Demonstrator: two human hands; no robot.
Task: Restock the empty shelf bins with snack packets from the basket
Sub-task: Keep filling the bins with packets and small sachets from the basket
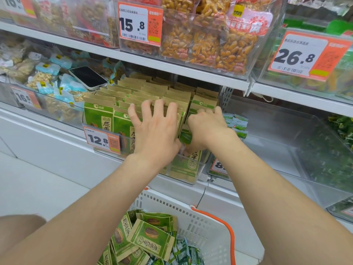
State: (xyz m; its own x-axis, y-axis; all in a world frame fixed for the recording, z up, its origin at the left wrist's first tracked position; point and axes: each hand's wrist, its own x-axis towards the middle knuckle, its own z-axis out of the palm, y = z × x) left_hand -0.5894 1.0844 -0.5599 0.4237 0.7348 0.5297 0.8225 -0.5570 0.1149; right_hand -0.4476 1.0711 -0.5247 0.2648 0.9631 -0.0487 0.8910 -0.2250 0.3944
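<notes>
A clear shelf bin (pixel 196 169) on the middle shelf holds several upright green-and-kraft sunflower seed packets (pixel 99 116). My left hand (pixel 154 129) lies spread over the packet tops, fingers hooked over their edges and pressing the row leftward. My right hand (pixel 206 129) is closed on a green packet (pixel 186 137) wedged into the gap at the row's right end. Below, a white basket (pixel 198 224) with an orange handle holds more of the same packets (pixel 150 238) and small green sachets (pixel 181 251).
A phone (pixel 88 77) rests on the snacks in the bin to the left. Right of the seed bin stands a large clear bin (pixel 282 142) with a few small green packets (pixel 236 124) at its left side. Price tags hang on the bin fronts.
</notes>
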